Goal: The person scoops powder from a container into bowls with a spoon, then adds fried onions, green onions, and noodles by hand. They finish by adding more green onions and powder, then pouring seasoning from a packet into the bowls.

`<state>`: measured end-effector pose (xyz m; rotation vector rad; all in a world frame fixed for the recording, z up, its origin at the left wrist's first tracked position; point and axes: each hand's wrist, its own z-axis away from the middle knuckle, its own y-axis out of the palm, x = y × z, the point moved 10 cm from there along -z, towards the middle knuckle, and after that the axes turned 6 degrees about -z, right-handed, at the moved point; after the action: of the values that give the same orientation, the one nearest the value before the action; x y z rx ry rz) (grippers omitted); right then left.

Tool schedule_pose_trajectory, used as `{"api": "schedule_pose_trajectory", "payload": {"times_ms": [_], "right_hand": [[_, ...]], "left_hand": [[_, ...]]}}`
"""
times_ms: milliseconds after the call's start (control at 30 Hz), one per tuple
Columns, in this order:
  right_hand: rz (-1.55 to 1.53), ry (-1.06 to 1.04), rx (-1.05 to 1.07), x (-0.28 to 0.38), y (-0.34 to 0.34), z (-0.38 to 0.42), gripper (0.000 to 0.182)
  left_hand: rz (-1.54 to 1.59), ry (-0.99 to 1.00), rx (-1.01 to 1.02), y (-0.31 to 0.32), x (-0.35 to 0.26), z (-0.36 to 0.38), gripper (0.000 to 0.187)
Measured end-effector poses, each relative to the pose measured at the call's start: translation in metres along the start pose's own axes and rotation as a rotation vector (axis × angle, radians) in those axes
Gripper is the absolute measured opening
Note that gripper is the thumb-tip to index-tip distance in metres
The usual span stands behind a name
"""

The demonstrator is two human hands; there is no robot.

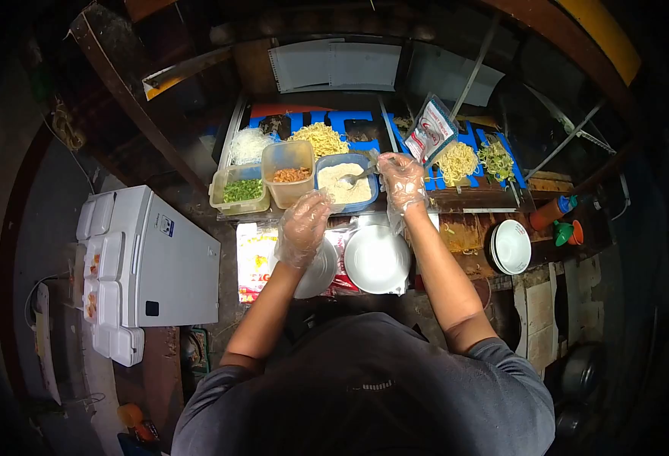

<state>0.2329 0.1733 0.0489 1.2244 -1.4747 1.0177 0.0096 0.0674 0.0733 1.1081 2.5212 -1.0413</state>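
Note:
Both my hands wear clear plastic gloves. My right hand (403, 182) grips the handle of a metal spoon (355, 179), whose bowl end rests in pale powder inside a blue tub (342, 207). Just left of and below this tub is my left hand (304, 228), its fingers drawn together; what they hold, if anything, is hidden. Under my hands lie two round white bowls, one in full view (377, 258) and another (316, 270) partly covered by my left hand and wrist. Left of the powder stand a tub of brown bits (289, 176) and a tub of chopped green onion (241, 190).
Behind the tubs lie yellow noodles (321, 138) and white noodles (251, 146). To the right are a sealed packet (431, 131), more noodles (456, 163), leafy greens (495, 161), stacked bowls (512, 247) and an orange bottle (551, 213). A white chest freezer (178, 258) and foam boxes (106, 258) stand left.

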Motion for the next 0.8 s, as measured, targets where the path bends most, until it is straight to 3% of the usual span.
{"api": "schedule_pose_trajectory", "payload": {"times_ms": [300,367,800], "right_hand": [[0.001,-0.034,-0.030,-0.003,-0.005,-0.003,0.012],[-0.096,0.061,-0.033,-0.012,-0.004,-0.004,0.012],[-0.150,0.115,-0.047,-0.012,-0.006,-0.001,0.015]], "left_hand": [[-0.015,0.047,-0.049,-0.006,-0.008,-0.003,0.014],[-0.015,0.031,-0.014,0.001,0.000,0.001,0.016],[-0.024,0.025,-0.012,0.001,-0.002,0.000,0.016]]}}
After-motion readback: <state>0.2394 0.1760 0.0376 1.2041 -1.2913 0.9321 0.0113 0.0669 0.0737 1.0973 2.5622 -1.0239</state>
